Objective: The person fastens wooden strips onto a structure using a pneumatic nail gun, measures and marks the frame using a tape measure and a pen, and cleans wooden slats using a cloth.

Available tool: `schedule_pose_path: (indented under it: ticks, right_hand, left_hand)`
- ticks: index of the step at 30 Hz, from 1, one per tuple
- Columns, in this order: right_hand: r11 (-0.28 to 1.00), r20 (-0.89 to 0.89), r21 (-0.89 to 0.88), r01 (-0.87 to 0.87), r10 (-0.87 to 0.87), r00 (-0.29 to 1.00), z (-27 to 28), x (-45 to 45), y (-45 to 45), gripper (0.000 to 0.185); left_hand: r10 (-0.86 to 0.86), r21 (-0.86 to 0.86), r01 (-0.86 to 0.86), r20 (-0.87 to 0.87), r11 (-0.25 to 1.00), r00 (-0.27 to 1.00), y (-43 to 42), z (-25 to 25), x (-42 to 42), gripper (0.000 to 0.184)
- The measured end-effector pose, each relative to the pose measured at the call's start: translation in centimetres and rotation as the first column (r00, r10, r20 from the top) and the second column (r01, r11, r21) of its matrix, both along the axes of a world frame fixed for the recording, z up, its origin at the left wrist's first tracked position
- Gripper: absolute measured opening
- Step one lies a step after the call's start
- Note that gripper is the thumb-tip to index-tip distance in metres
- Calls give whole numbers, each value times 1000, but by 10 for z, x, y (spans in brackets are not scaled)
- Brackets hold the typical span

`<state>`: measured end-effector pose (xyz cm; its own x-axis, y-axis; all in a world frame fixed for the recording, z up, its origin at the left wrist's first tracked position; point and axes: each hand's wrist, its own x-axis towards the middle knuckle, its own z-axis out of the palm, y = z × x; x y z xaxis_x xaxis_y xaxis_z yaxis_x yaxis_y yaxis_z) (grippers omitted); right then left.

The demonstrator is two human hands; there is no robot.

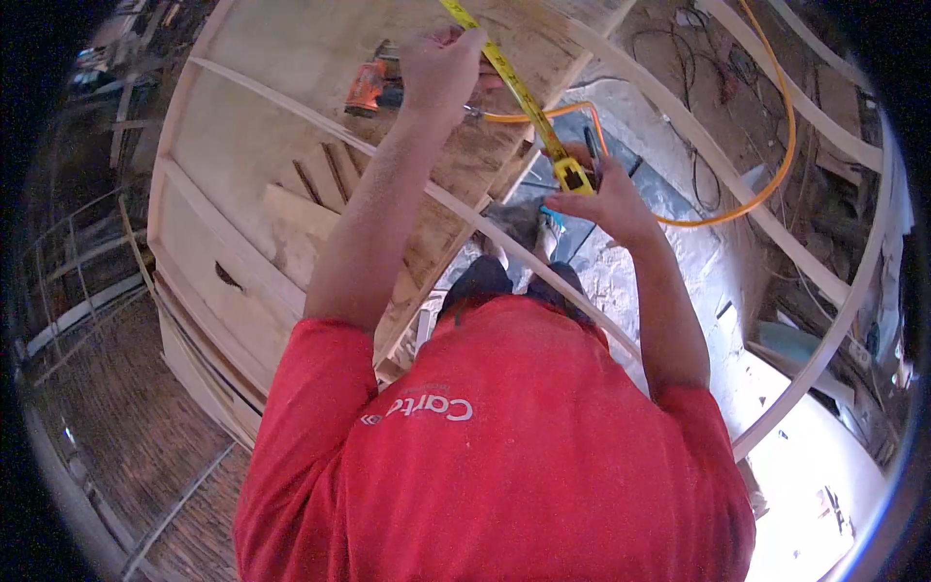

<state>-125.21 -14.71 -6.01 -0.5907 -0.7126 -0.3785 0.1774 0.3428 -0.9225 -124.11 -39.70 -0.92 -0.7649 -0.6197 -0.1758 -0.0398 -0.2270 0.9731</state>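
Observation:
A yellow tape measure (572, 177) is in my right hand (611, 199), its case held between thumb and fingers. A dark pen-like stick (592, 145) also stands up from that hand. The yellow blade (514, 85) runs out from the case toward the upper left, past the top edge of the view. Farther up, my left hand (441, 73) is closed at the blade's edge, fingers curled and partly hidden. Just left of this hand, an orange and black power tool (367, 87) lies on the wooden panel (301, 48).
Thin wooden strips (281, 100) form a frame around me, one crossing before my legs. An orange hose (790, 126) loops on the right, from near the tool. Wood offcuts (310, 233) lie on the left. A pale, bright sheet (679, 262) covers ground at the right.

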Motion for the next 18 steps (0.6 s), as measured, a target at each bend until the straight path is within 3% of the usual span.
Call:
schedule_pose_path:
  ticks: [2, 4, 6, 8, 9, 11, 12, 13, 14, 16, 17, 18]
  right_hand:
    - [1000, 90, 19, 7, -9, 996, -5, 0, 3, 58]
    - [993, 46, 120, -10, 4, 999, 2, -1, 15, 57]
    - [997, 186, 22, 69, -72, 980, -8, -2, 40, 58]
    - [990, 94, 141, 6, -20, 995, -4, -3, 68, 58]
    - [994, 115, 114, -8, -6, 993, -15, -5, 90, 58]
    - [975, 70, 198, 97, -112, 991, -13, -4, 126, 61]
    - [955, -30, 280, 100, -95, 995, -13, -6, 146, 65]
    - [960, -11, 272, 68, -68, 998, 14, -5, 151, 65]
    - [970, 1, 237, 59, -61, 998, 32, -3, 161, 63]
    - [930, -87, 346, 125, -101, 991, 30, -3, 196, 51]
    - [930, -79, 332, 160, -141, 987, 35, 0, 205, 44]
    - [933, -100, 317, 171, -146, 984, 35, 2, 209, 44]
  left_hand:
    - [35, 11, -36, 15, 999, 999, -4, 4, -4, 16]
    - [9, 9, -9, -29, 1000, 1000, -22, -14, -7, 17]
    - [80, 95, -89, 99, 991, 992, -38, -10, -11, 17]
    - [147, 76, -152, 78, 985, 986, -63, -13, -11, 17]
    - [178, 102, -186, 81, 977, 981, -77, -11, -10, 17]
    - [202, 99, -207, 63, 973, 977, -110, 1, -6, 16]
    - [200, 123, -208, 70, 970, 977, -126, 3, -3, 15]
    - [205, 113, -209, 45, 971, 978, -150, -7, 1, 15]
    - [154, -186, -147, 24, 971, 988, -180, -24, 4, 15]
    - [91, -476, -86, -13, 875, 996, -215, -22, -7, 16]
    - [204, -243, -175, 100, 954, 974, -229, -11, -12, 18]
    - [316, 0, -323, 212, 946, 925, -245, -4, -17, 22]
